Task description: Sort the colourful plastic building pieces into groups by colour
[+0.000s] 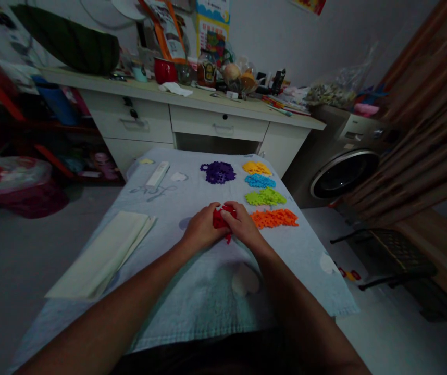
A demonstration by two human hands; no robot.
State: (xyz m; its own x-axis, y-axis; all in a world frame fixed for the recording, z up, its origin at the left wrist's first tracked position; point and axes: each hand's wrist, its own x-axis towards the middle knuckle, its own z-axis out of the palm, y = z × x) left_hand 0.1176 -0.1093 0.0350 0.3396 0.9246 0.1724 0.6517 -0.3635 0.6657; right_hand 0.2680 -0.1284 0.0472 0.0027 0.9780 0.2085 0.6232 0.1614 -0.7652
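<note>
Between both hands, over the middle of the cloth-covered table (200,291), is a bunch of small red plastic pieces (219,219). My left hand (202,227) curls around its left side and my right hand (244,223) closes on it from the right, fingertips nearly meeting at the top. A bit of red pokes out below the hands; their palms hide the rest. Just right of my right hand lies a pile of orange pieces (276,219). Behind it are lime green pieces (265,197), blue pieces (260,180) and yellow pieces (257,167). A purple cluster (219,172) lies farther back.
A folded cream cloth or paper (100,255) and a white oblong object (158,174) lie on the table's left. Beyond stands a white desk (141,125) crowded with jars and bags. A washing machine (333,161) is at right, a pink bin (32,200) at left.
</note>
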